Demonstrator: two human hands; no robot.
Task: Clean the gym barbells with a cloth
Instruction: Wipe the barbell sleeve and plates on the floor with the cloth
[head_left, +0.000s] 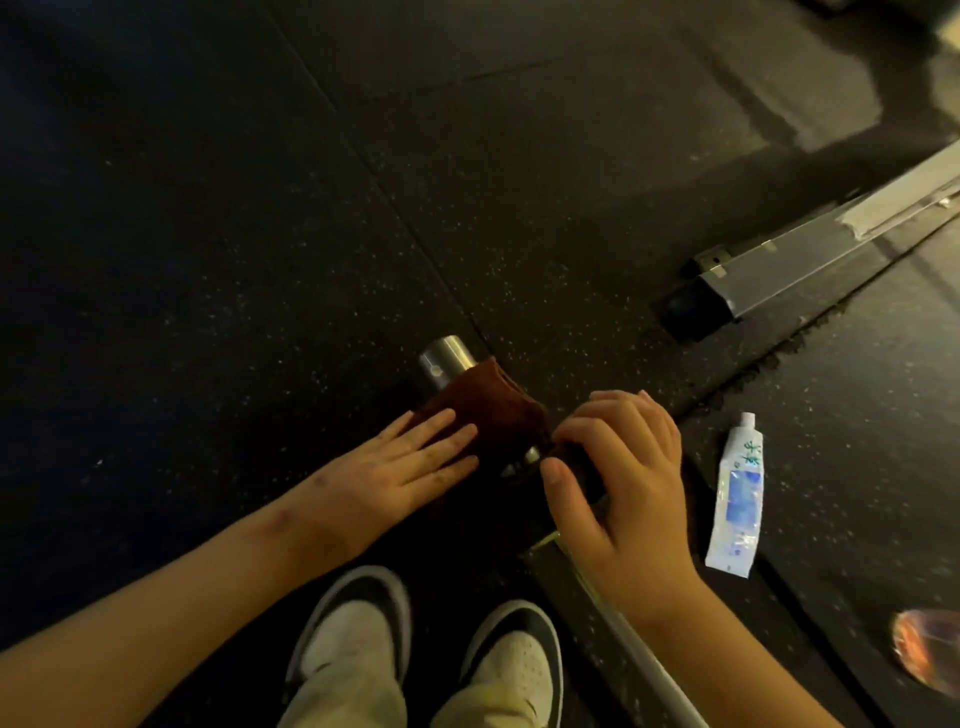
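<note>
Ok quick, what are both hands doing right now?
Left hand: open, fingers flat on the brown cloth wrapped over the barbell end.
Right hand: curled around the cloth on the bar, gripping it.

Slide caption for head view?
Both hands, left hand and right hand, press a dark brown cloth around a steel barbell sleeve.

The floor (218, 218) is dark rubber matting with tiny pale specks and thin seams between the mats. A barbell (448, 357) lies on it near the middle, its shiny end pointing to eleven o'clock. A white and blue tube (736, 499) lies flat at about four o'clock. A grey metal beam (810, 254) rests on the floor at two o'clock. Two black and white shoes (358, 623) stand at six o'clock.
</note>
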